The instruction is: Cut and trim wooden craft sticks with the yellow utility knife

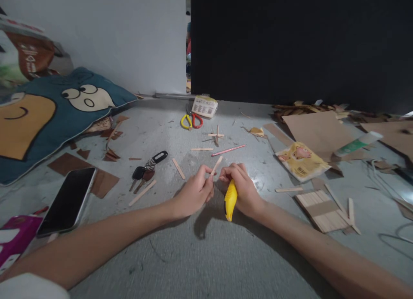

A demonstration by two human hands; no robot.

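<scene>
Between the fingertips of my left hand (195, 193) is a wooden craft stick (217, 164), pointing up and away. My right hand (241, 188) is wrapped around a yellow ridged handle, which looks like a utility knife (230, 200); its front end is hidden by my fingers. Both hands are close together above the grey table, the right fingertips close to the stick. Just beyond them lie a pink striped pencil (228, 150) and another craft stick (201, 149). Farther back is a small assembly of crossed sticks (217, 135).
Scissors (191, 121) lie beside a white pack (204, 106) at the back. Keys (145, 172), a phone (68, 201) and a blue cushion (64, 118) are left. On the right are a stick bundle (318, 208), yellow packet (301, 161), glue stick (358, 144) and cardboard (319, 129).
</scene>
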